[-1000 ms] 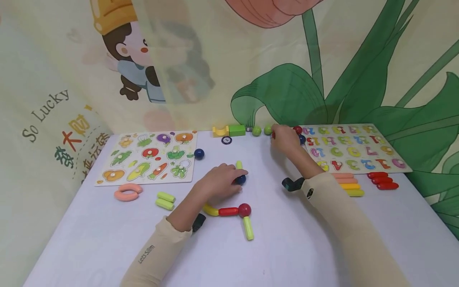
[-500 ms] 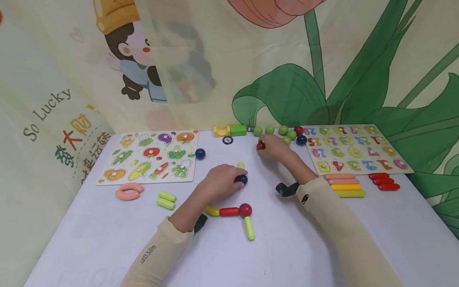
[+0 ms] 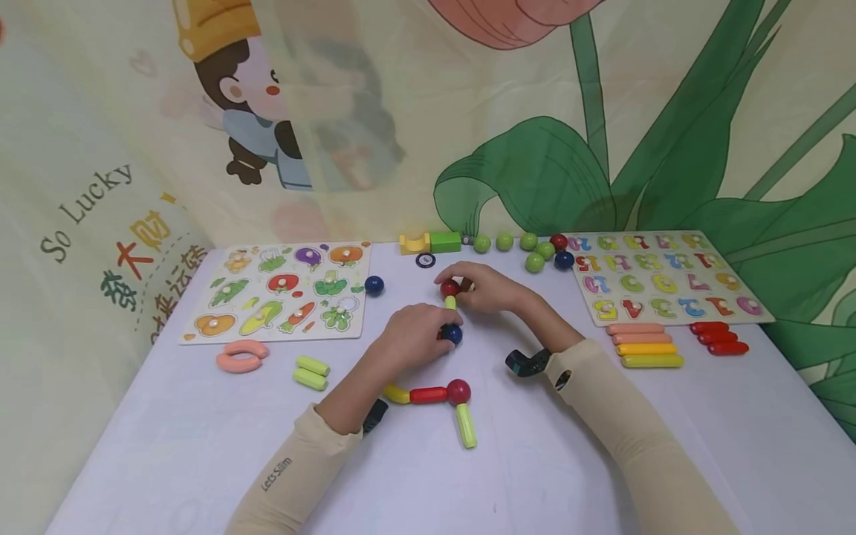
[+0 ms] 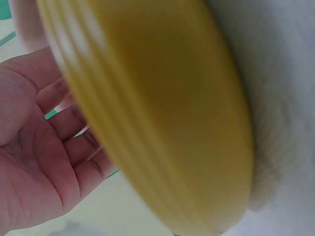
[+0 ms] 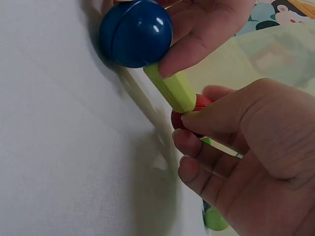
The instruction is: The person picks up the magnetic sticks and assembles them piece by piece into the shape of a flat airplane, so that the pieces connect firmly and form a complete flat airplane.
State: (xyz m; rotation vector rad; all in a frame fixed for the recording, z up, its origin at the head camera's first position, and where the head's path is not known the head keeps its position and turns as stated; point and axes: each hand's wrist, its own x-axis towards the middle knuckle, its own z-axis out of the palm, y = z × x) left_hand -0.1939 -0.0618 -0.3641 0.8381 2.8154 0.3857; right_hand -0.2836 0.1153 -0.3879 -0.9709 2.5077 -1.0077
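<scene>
My left hand grips a dark blue ball at the middle of the table. From that ball a light green rod reaches toward the back. My right hand pinches a red ball at the rod's far end, with its thumb on the ball in the right wrist view. Nearer the front, a curved yellow stick, a red stick, another red ball and a second green rod lie joined. The yellow stick fills much of the left wrist view, partly hidden under my left arm in the head view.
A vegetable puzzle board lies at left and a number puzzle board at right. Green balls, a loose blue ball, pink curved sticks, green rods, red sticks and yellow sticks lie around.
My right hand has brought a red ball from the group at the back leftward and nearer, to the green rod's far end. The left hand stays at the blue ball.
</scene>
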